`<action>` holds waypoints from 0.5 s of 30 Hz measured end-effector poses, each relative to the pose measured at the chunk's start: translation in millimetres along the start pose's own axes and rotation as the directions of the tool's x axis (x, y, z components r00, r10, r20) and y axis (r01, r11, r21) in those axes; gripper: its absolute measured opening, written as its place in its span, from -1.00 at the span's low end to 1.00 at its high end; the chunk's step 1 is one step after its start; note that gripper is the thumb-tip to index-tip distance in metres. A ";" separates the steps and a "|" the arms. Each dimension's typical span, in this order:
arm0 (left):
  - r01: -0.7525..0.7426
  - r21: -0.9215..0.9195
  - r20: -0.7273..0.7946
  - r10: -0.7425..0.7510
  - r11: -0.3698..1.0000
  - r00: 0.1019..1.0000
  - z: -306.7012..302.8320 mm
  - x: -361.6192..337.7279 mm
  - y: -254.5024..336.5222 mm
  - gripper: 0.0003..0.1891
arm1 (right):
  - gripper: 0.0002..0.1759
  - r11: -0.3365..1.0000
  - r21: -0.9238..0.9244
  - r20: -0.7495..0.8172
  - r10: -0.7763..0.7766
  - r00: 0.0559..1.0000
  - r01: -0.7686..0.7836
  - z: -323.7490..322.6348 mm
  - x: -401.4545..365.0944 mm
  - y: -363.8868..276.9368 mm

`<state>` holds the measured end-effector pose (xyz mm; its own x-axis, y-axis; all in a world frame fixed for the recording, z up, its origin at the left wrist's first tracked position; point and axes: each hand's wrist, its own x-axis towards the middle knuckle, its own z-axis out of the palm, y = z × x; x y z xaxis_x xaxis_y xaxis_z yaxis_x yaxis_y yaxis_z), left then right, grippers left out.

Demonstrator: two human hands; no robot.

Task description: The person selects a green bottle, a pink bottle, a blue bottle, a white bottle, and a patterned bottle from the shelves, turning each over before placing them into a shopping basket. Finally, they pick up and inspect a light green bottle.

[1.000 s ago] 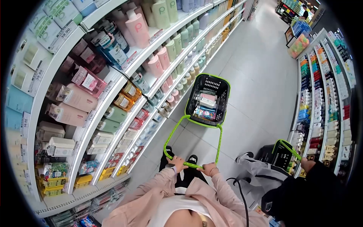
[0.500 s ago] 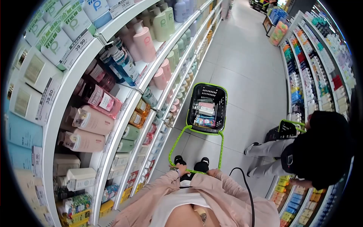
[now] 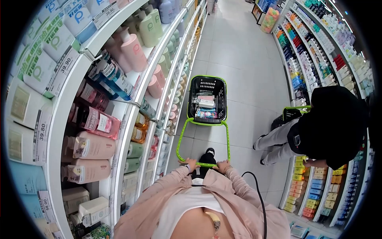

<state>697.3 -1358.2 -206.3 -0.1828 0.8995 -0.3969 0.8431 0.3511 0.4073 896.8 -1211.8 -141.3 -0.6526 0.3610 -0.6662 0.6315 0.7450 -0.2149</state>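
Observation:
A black shopping basket (image 3: 220,104) with a lime-green rim stands on the floor in front of me. Its long green handle (image 3: 228,144) reaches back toward my waist. My left hand (image 3: 191,163) is closed around the left part of the handle's crossbar, and my right hand (image 3: 223,166) grips its right end. Inside the basket lie a pink-and-white pack (image 3: 205,100) and a colourful blue package (image 3: 207,114), plus other goods too small to identify. One black shoe (image 3: 210,151) shows under the handle.
Close on my left, shelves (image 3: 135,93) hold pump bottles, including a pink bottle (image 3: 134,51). A person in black (image 3: 334,127) stands at right beside another basket (image 3: 292,113), near the right shelves (image 3: 296,59). Grey floor tiles (image 3: 242,59) stretch ahead.
The view has shifted forward along the aisle, with the basket farther up and left in it. Both hands keep hold of the handle. The other person bends further over, one hand near the lower shelf.

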 end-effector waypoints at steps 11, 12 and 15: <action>0.016 0.005 0.489 -0.016 1.000 0.872 -55.4 102.8 -2.6 -0.22 | -0.44 0.932 0.360 0.250 -0.125 0.960 0.027 -49.3 101.0 86.1; -0.010 -0.044 0.484 0.030 0.999 0.875 -60.5 110.6 -2.4 -0.19 | -0.43 0.906 0.417 0.282 -0.199 0.938 0.066 -60.0 111.3 93.6; 0.069 -0.123 0.476 -0.002 0.990 0.880 -83.0 137.8 9.4 -0.22 | -0.48 0.918 0.370 0.377 -0.287 0.881 0.140 -87.9 139.2 121.4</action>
<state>638.1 -1209.4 -188.9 0.0780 0.6667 -0.7412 0.7599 0.4416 0.4771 845.8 -1021.8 -197.4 -0.5977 -0.1073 -0.7945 0.6432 0.5274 -0.5551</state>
